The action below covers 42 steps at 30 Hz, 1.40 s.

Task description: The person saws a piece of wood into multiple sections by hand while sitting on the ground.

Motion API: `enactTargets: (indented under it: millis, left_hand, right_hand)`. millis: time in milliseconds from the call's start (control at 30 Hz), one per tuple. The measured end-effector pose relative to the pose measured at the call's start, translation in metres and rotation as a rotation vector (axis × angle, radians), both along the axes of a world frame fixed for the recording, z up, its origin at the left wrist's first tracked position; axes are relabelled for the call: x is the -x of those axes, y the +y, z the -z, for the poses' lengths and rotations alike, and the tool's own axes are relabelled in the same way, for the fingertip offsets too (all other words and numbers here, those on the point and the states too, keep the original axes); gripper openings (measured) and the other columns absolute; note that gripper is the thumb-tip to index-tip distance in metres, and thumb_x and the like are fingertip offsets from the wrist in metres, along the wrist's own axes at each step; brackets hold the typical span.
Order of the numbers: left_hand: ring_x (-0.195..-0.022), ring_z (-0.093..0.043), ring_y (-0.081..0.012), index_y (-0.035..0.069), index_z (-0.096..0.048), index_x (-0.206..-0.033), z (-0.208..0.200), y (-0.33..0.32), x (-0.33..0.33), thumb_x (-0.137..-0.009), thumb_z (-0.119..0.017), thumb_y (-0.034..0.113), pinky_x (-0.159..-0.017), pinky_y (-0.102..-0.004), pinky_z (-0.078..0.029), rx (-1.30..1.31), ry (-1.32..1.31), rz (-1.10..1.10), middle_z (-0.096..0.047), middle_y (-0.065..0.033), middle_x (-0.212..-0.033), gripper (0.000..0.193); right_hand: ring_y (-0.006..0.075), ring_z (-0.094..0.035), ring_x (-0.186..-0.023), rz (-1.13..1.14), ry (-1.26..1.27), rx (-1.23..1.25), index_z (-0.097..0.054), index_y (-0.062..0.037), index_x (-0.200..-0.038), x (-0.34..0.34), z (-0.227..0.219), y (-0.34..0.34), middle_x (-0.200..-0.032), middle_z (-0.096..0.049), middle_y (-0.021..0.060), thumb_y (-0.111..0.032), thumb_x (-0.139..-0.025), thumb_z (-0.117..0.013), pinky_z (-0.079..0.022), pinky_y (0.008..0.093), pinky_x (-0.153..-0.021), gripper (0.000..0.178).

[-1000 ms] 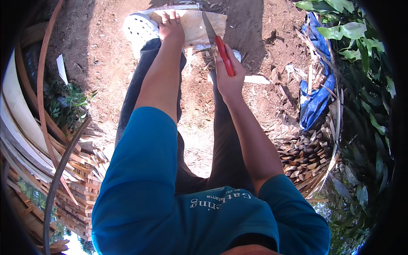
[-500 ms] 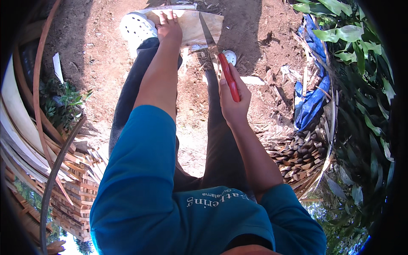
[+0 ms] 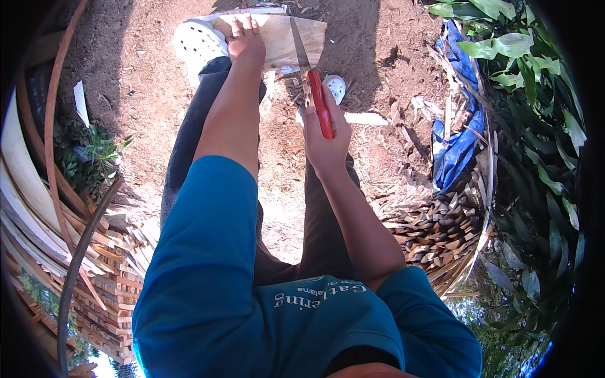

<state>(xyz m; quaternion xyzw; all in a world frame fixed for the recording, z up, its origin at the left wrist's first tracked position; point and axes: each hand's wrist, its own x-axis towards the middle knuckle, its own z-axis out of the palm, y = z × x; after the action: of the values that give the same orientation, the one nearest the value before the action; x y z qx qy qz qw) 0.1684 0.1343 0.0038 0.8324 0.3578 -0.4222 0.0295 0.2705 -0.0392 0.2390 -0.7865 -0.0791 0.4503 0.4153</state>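
Observation:
A pale wooden board (image 3: 309,39) lies at the top of the view, its left end against a white clog (image 3: 196,41) on my left foot. My left hand (image 3: 247,44) presses on the board's left part, fingers stretched out and apart. In my right hand (image 3: 328,137) is a saw (image 3: 319,104) with a red handle and a narrow, tapering blade. My fingers are wrapped round the handle. The blade lies across the right part of the board, its tip near the far edge. Whether its teeth bite into the wood, I cannot tell.
Another white clog (image 3: 336,88) shows right of the saw. A blue tarp (image 3: 457,151) and leafy plants (image 3: 535,126) line the right side. Stacked wood pieces (image 3: 447,227) sit below the tarp. Long bent strips (image 3: 31,201) and more stacked wood (image 3: 113,283) stand at the left.
My right hand and the saw handle have shifted left, and the blade is more upright in the view. My left hand stays on the board. The whole view has slid slightly.

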Motion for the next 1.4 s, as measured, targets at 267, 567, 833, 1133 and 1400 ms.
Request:
enactTargets:
  millis: [267, 567, 833, 1133, 1400]
  left_hand:
    - [-0.155, -0.022, -0.0428, 0.006, -0.025, -0.162, 0.007, -0.002, -0.001, -0.104, -0.042, 0.012, -0.114, -0.0555, -0.039, -0.007, -0.033, -0.081, -0.015, -0.0132, -0.172, 0.061]
    - [-0.157, -0.015, -0.043, 0.006, -0.019, -0.164, -0.014, 0.008, -0.005, -0.106, -0.043, 0.017, -0.116, -0.0532, -0.037, 0.076, 0.044, -0.123, -0.009, -0.0105, -0.174, 0.064]
    - [-0.157, -0.015, -0.0452, 0.005, -0.017, -0.164, -0.015, 0.007, -0.005, -0.104, -0.045, 0.014, -0.117, -0.054, -0.037, 0.077, 0.009, -0.088, -0.009, -0.0109, -0.174, 0.067]
    - [-0.145, -0.042, -0.0341, 0.005, -0.054, -0.143, -0.046, 0.03, -0.019, -0.101, -0.055, 0.045, -0.11, -0.0449, -0.044, 0.278, -0.317, -0.504, -0.043, -0.0156, -0.157, 0.058]
    - [-0.109, -0.068, -0.0299, -0.005, -0.066, -0.118, -0.153, -0.041, -0.093, -0.09, -0.071, 0.049, -0.092, -0.0383, -0.054, 0.386, -0.863, -1.38, -0.069, -0.0223, -0.117, 0.061]
  right_hand:
    - [0.0086, -0.063, -0.09, 0.015, 0.155, 0.045, -0.05, 0.0089, -0.146, -0.02, -0.003, -0.017, -0.116, -0.071, 0.0119, -0.007, -0.1, -0.061, -0.051, 0.0235, -0.081, 0.05]
    - [0.0148, -0.064, -0.105, -0.009, -0.083, -0.106, -0.044, 0.0082, -0.15, 0.023, 0.008, 0.005, -0.127, -0.065, 0.017, -0.006, -0.1, -0.061, -0.051, 0.0268, -0.09, 0.054]
    - [0.0133, -0.065, -0.1, 0.073, 0.091, 0.002, -0.052, 0.0074, -0.145, -0.014, 0.006, 0.003, -0.119, -0.069, 0.0158, -0.009, -0.098, -0.064, -0.052, 0.0265, -0.088, 0.051]
    - [0.0182, -0.072, -0.099, -0.107, -0.145, -0.001, -0.059, 0.0051, -0.139, -0.028, 0.098, 0.095, -0.111, -0.075, 0.0156, -0.005, -0.091, -0.059, -0.054, 0.0287, -0.086, 0.049]
    - [0.0234, -0.073, -0.096, -0.079, -0.018, -0.161, -0.061, -0.009, -0.142, -0.025, 0.114, 0.057, -0.106, -0.074, 0.0169, -0.017, -0.095, -0.061, -0.055, 0.0369, -0.083, 0.047]
